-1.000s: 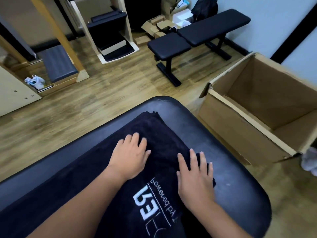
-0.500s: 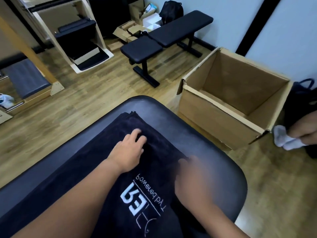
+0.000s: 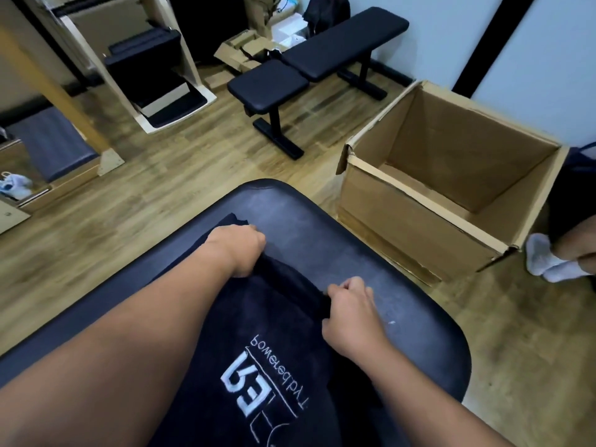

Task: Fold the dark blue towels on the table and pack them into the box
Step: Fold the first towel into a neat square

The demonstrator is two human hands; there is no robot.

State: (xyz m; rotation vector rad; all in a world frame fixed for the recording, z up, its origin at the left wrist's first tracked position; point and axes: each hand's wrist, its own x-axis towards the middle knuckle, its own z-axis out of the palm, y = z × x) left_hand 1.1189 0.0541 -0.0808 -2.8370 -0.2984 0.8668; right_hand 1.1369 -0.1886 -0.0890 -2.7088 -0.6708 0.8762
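Dark blue terry is bunched under both fists: the left hand (image 3: 237, 250) has its fingers curled over the far edge of the towel (image 3: 267, 350), near that edge's left corner, and the right hand (image 3: 350, 312) pinches the same edge further to the right, thumb and fingers closed on the cloth. Between the two grips the fabric rises in a soft ridge, while the rest of the towel lies toward the person, under the forearms, with its white embroidered logo (image 3: 263, 387) facing up. My guess is that the far edge is about to be lifted, either for a fold or to carry the towel. The likeliest fault is uneven pulling; if one hand draws harder, the layers could skew and the edges end up misaligned. The far left corner pokes out beyond the left hand, so it may flop loose and spoil the fold. The padded table (image 3: 338, 230) looks slick, and a sharp tug might slide the whole towel instead of folding it. If this is a lift, the ungripped near part could drape and unfold on the way. The open cardboard box (image 3: 416, 227) stands on the wooden floor (image 3: 180, 185) just beyond the table's right corner, with no towels visible inside it.
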